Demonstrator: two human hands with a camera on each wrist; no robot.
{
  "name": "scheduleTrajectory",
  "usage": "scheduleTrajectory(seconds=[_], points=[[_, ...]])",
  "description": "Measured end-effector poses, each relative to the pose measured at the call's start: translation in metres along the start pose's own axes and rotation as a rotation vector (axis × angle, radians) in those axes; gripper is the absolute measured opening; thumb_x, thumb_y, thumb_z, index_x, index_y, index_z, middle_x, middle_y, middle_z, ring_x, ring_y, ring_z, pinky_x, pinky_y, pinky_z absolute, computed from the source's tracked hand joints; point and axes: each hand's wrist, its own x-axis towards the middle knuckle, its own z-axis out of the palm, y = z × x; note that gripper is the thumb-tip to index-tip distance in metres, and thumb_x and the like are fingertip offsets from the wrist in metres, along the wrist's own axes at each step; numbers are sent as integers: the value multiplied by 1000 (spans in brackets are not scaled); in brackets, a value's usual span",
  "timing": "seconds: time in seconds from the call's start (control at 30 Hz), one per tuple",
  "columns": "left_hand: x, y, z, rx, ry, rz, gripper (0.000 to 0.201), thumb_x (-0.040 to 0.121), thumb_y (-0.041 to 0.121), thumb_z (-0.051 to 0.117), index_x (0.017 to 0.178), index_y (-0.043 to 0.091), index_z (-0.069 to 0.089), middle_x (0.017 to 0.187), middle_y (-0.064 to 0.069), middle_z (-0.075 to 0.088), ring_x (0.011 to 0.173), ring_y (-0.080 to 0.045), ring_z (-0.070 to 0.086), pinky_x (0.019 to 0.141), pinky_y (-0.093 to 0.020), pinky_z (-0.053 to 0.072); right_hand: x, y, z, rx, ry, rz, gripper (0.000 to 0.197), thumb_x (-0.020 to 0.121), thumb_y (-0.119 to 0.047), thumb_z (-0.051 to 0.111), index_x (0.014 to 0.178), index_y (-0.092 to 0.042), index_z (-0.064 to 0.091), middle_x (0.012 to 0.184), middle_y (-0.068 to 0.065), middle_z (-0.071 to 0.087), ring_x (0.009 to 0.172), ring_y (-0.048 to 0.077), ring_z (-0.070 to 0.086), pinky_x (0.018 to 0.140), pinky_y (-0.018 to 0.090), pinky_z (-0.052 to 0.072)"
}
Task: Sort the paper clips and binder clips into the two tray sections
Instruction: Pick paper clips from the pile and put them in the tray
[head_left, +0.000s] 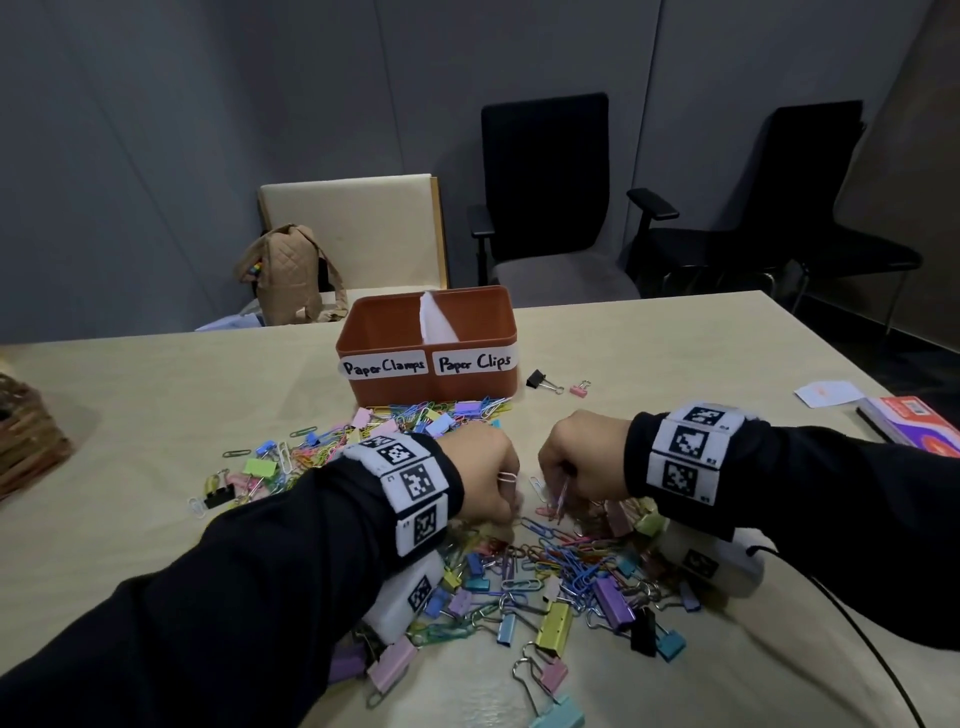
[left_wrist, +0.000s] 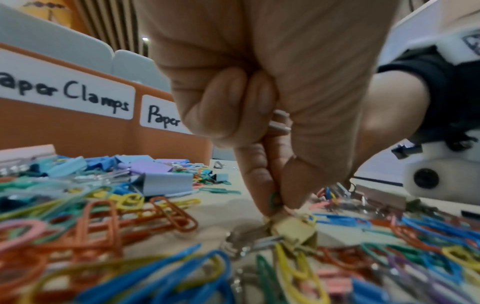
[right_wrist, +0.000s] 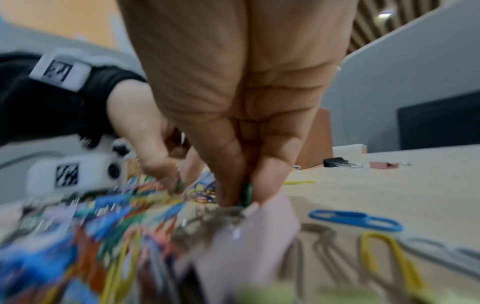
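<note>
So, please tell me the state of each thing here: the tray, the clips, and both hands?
Orange tray: upright, open top, white divider in place; contents hidden.
Clip pile: unsorted, spread on the table.
Black binder clip: lying apart, right of the tray.
Left hand: pinching a green paper clip.
Right hand: fingertips pinched in the pile; item blurred.

beyond the table (head_left: 675, 353) — a tan backpack (head_left: 291, 275), cream chair (head_left: 363, 223), two black chairs (head_left: 545, 182).

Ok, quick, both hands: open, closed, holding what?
Left hand: closed, pinching paper clips.
Right hand: closed, pinching paper clips.
</note>
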Motion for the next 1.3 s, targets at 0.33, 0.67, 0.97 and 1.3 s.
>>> scheduleTrajectory(seconds=[0.33, 0.67, 0.97, 1.3], points=[[8, -24, -41, -226, 106, -120, 18, 92, 20, 51, 95, 14, 68, 86, 2, 62, 72, -10, 54, 62, -22, 42, 10, 31, -54, 883, 163, 206, 15, 75, 14, 70, 74, 0, 67, 63, 12, 66, 51, 17, 63, 59, 27, 57], [47, -36, -109, -819, 454, -451, 27, 95, -9, 31, 83, 4, 51, 55, -9, 48, 47, -19, 46, 47, -22, 43, 84, 20, -113, 979, 550, 372, 19, 78, 5, 73, 66, -7, 63, 68, 12, 66, 60, 20, 64, 71, 34, 60], [35, -37, -94, -445, 573, -312, 13, 85, 11, 61, 88, 23, 65, 84, 5, 66, 70, -12, 63, 60, -21, 49, 73, 25, -86, 829, 631, 325, 14, 79, -3, 73, 73, -14, 66, 66, 7, 67, 54, 17, 64, 55, 29, 57], [16, -4, -32, -52, 11, -127, 33, 67, 42, 84, 84, 17, 71, 83, 3, 71, 76, -13, 65, 68, -28, 54, -3, 48, -30, 21, -178, 359, 20, 73, -14, 80, 89, -10, 70, 82, 10, 72, 52, 14, 57, 47, 19, 46]])
